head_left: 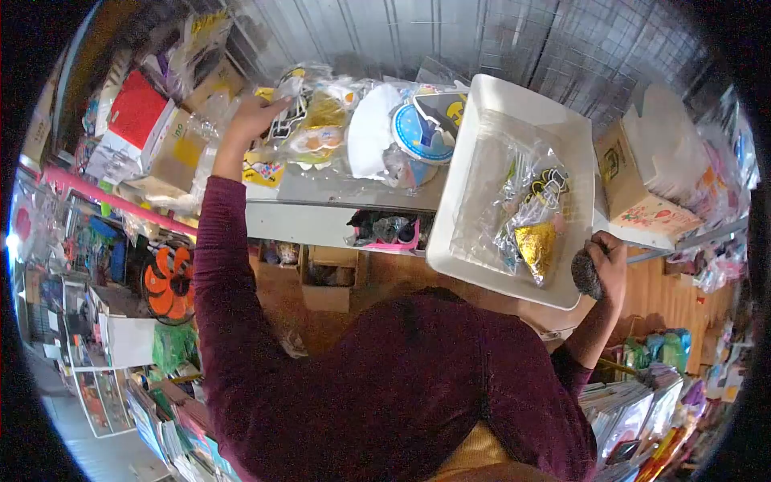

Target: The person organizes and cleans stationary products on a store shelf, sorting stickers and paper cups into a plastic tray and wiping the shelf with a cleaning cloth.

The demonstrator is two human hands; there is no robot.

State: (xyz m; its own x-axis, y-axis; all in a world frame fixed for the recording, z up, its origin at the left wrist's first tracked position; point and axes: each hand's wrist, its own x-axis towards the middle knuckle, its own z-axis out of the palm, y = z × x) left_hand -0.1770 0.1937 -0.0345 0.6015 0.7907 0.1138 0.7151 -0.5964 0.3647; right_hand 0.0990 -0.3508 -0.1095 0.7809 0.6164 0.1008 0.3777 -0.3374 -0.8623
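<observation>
My left hand (255, 120) reaches to the far end of the shelf, its fingers apart and resting at the edge of clear plastic packets (293, 128) of party decorations. Beside these lie a gold foil piece (325, 108), a white rounded piece (369, 132) and a blue round party sign (422, 132). At the right, my right hand (612, 261) is closed around a dark grey, rough scouring pad (587, 275), close to the near corner of a white plastic tray (470, 233). Inside the tray are clear packets (514, 201) and a gold foil cone hat (534, 247).
Cardboard boxes stand at both ends of the shelf (297, 221), including one box (642, 185) right of the tray. A pink rail (120, 199) and an orange fan (169, 281) are at the left. Stacked books (630, 410) sit low on the right.
</observation>
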